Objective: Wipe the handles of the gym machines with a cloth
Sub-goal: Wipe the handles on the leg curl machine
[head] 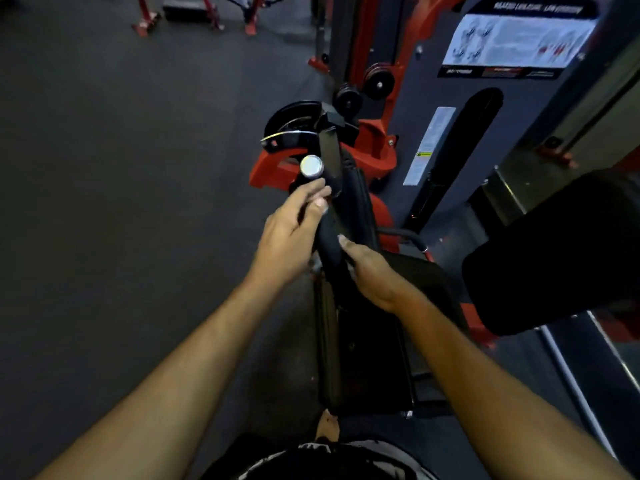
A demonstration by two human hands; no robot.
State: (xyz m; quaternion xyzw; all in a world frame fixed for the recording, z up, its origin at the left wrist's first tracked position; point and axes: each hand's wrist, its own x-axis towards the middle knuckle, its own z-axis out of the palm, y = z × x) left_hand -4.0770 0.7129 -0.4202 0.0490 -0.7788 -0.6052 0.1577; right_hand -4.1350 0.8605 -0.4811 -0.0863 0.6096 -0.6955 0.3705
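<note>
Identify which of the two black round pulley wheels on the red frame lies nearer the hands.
The lower-left pulley wheel, just above the black handle assembly; the other pulley wheel sits higher and further right, farther from the left hand.

I see a dark floor (pixel 104 202) | white picture sign (pixel 519 39) up high | red frames (pixel 194 15) far back

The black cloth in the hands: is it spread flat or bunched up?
Bunched up. The black cloth wraps in folds around the black handle with the silver end cap; the left hand and right hand grip it.
</note>
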